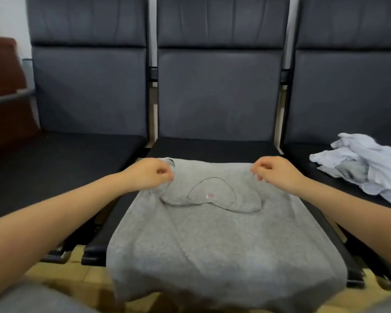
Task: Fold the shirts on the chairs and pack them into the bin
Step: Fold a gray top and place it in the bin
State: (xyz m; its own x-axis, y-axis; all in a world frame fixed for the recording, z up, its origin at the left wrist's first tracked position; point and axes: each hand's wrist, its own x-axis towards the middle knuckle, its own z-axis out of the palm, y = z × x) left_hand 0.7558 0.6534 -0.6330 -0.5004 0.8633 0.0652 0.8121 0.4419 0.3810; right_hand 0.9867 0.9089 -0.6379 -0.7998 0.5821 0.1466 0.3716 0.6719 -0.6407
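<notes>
Now both hands, left hand (148, 175) and right hand (278, 173), pinch the grey shirt's (212, 233) far shoulder corners; long axis runs near-far on the middle chair (217, 147)

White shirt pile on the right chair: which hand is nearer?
Right. The right hand pinches the grey shirt on the side toward the white shirt pile; the left hand pinches its far side.
</notes>
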